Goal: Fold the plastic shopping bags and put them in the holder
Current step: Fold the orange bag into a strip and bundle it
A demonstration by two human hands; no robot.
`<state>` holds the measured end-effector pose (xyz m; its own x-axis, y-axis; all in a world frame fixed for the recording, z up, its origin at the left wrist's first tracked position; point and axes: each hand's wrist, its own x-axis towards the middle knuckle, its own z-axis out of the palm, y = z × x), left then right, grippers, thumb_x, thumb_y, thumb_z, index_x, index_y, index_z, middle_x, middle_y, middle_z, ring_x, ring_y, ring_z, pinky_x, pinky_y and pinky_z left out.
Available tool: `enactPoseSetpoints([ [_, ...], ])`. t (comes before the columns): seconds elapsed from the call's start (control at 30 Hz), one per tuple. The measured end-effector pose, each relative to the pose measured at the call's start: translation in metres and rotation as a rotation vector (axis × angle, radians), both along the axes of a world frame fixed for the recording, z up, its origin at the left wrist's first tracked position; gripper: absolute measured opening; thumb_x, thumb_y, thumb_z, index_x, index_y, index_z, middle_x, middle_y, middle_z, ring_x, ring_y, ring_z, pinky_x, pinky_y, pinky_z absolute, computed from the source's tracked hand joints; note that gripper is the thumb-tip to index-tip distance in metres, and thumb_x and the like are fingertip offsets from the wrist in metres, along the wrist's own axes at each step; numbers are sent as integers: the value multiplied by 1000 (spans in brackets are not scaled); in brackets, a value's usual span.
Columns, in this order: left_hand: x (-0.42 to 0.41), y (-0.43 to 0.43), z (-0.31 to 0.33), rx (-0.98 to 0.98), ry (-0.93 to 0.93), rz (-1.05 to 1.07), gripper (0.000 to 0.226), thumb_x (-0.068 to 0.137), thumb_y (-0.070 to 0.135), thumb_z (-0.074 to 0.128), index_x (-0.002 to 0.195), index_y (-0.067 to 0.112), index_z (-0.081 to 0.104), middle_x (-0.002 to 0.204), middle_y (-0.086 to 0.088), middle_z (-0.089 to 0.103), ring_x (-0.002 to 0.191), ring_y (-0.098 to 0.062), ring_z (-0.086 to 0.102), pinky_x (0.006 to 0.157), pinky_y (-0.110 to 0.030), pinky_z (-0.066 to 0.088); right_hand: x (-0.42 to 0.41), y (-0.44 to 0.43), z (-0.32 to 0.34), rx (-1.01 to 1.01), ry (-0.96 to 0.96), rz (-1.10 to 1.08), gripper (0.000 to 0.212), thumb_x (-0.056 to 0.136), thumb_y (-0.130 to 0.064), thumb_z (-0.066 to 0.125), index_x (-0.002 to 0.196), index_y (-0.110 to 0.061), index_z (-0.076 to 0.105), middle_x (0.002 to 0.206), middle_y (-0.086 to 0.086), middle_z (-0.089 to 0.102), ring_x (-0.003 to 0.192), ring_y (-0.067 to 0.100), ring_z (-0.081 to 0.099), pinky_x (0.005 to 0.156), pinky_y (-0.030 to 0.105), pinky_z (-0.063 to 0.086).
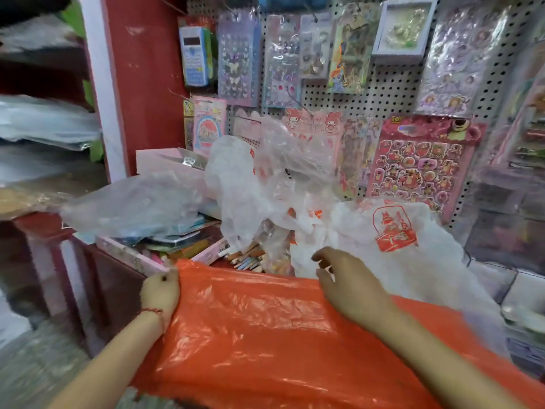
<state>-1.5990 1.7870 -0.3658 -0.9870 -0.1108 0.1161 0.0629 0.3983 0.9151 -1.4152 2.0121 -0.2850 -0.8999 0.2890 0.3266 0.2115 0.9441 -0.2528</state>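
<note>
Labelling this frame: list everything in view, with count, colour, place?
orange bag: one, orange, spread nearest the camera
printed bag: one, white with red print, behind it, right
clear bags: several, see-through, heaped mid-scene
pencils: a bunch, mixed colours, behind the orange bag's edge
pink box: one, pink, left of the pencils
sticker sheets: many, mostly pink and purple, on the pegboard
calculator: one, blue, pegboard's top left
pillar: one, red, left
left hand: grips the orange bag's left corner
right hand: loosely curled over its top edge, holding nothing
</note>
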Motion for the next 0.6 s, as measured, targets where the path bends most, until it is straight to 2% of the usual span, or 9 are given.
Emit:
enactPoseSetpoints([
  [0.07,0,2,0,-30,5,-3,43,99,19,41,94,-18,63,106,-36,60,101,-45,55,72,-35,35,-8,-28,-46,120,-112,94,43,98,-38,29,132,-19,50,130,8,55,120,27,51,99,36,41],
  [0.13,-2,-2,-1,-62,41,-2,44,99,22,42,92,-15,64,105,-35,61,101,-44,55,74,-36,37,-9,-28,-85,199,-225,53,66,98,-52,9,123,-20,61,125,8,61,114,27,60,102,38,37],
  [0.17,-3,-5,-4,-69,46,-26,43,98,22,43,87,-13,64,103,-35,61,100,-44,56,73,-36,37,-7,-21,-99,253,-241,18,72,98,-53,4,117,-21,66,121,6,65,109,25,63,105,37,28],
  [0.23,-7,-8,-9,-73,54,-80,39,97,23,47,73,-3,61,96,-33,63,95,-41,59,68,-35,36,-1,-10,-114,308,-286,-21,70,98,-54,6,119,-23,65,121,3,65,111,22,63,106,31,11],
  [0.33,-12,-5,-12,6,45,-149,32,93,25,55,68,6,60,81,-22,66,79,-29,59,68,-31,37,6,-1,-119,252,-319,-22,67,97,-57,8,130,-23,56,132,3,57,121,20,55,106,28,8],
  [0.4,-14,-3,-10,31,62,-129,35,91,24,59,58,11,57,66,-9,60,75,-24,54,67,-30,37,6,-2,-116,212,-322,11,81,89,-67,-6,143,-26,37,150,2,33,137,18,33,109,28,1],
  [0.47,-13,-4,-9,-27,120,-90,47,91,21,59,47,15,43,57,-4,54,69,-28,51,60,-30,27,5,1,-117,204,-271,50,99,66,-77,-29,148,-33,3,154,-9,-8,143,9,-6,111,27,-14],
  [0.5,-12,-6,-9,-63,157,-70,50,91,20,58,46,15,38,56,-2,52,67,-30,50,58,-30,21,5,1,-117,192,-279,48,104,57,-77,-35,147,-35,-6,152,-11,-17,141,5,-16,111,27,-18],
  [0.6,-8,-13,-10,-136,257,-70,50,93,16,55,47,18,35,49,3,41,60,-22,44,56,-29,16,7,4,-117,167,-306,15,110,47,-80,-38,145,-34,-15,154,-12,-18,137,1,-22,108,27,-23],
])
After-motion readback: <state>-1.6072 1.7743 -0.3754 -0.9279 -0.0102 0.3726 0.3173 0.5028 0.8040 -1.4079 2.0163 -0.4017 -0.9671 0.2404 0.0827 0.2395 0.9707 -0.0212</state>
